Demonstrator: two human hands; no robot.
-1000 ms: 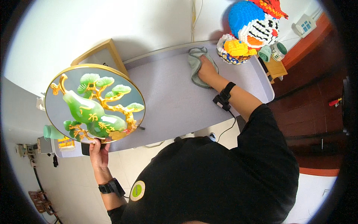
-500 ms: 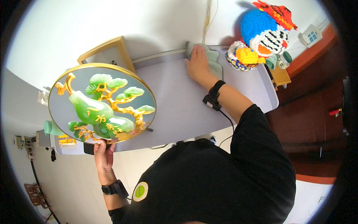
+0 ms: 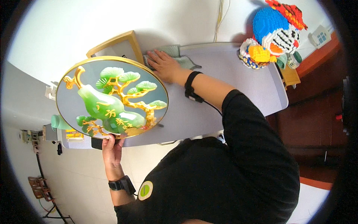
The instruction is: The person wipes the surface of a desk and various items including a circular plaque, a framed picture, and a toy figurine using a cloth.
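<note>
My left hand (image 3: 113, 150) is closed on the lower edge of a round gold-rimmed ornament (image 3: 102, 100). Its face carries a green gourd and a gold-branched pine in relief. The ornament is held up over the left part of a pale grey table (image 3: 220, 86), with a dark base piece (image 3: 97, 143) beside the hand. At the table's back, my right hand (image 3: 167, 68) lies flat with outstretched fingers on a grey-green cloth (image 3: 188, 62). Part of that cloth is hidden under the palm.
A wooden frame (image 3: 136, 44) leans at the wall, left of the cloth. On the right rises a figure of small blue, white and red bricks (image 3: 274, 35). Beyond it are a jar (image 3: 294, 60) and a small wooden stand (image 3: 290, 76). A yellow package (image 3: 74, 135) sits at the left end.
My right hand has slid the cloth leftward along the table's back, up to the wooden frame. The cloth has bunched and turned. My left hand still holds the ornament.
</note>
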